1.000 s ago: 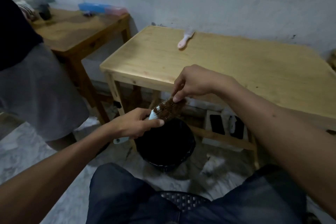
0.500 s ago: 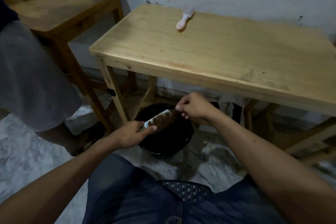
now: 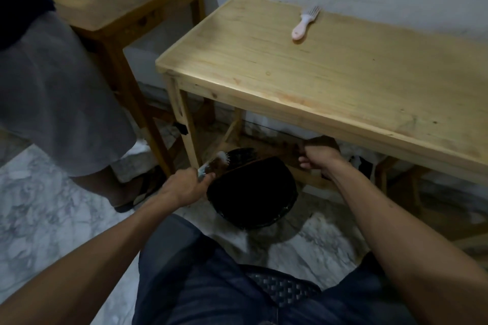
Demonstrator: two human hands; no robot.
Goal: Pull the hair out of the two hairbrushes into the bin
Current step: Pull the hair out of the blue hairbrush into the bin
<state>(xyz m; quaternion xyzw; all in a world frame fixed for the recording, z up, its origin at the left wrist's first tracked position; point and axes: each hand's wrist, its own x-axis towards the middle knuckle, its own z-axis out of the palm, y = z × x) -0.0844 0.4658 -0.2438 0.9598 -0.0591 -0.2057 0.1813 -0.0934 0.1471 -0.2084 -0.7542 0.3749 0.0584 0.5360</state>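
My left hand grips the handle of a light-coloured hairbrush, holding it over the left rim of the black bin on the floor. A brown sheet of hair stretches from the bristles across the bin's top to my right hand. That hand is closed on the far end of the hair, under the table's front edge. A small pink-handled brush with white tines lies on the far part of the light wooden table.
A second person in grey shorts stands close at the left, one sandalled foot near the bin. A darker wooden table with boxes stands behind them. The bin sits between the table legs, and my knees and a black chair seat are below.
My right hand has pulled away to the right from the brush head, drawing the hair out in a long sheet. The bristles now show partly bare. The view has shifted left.
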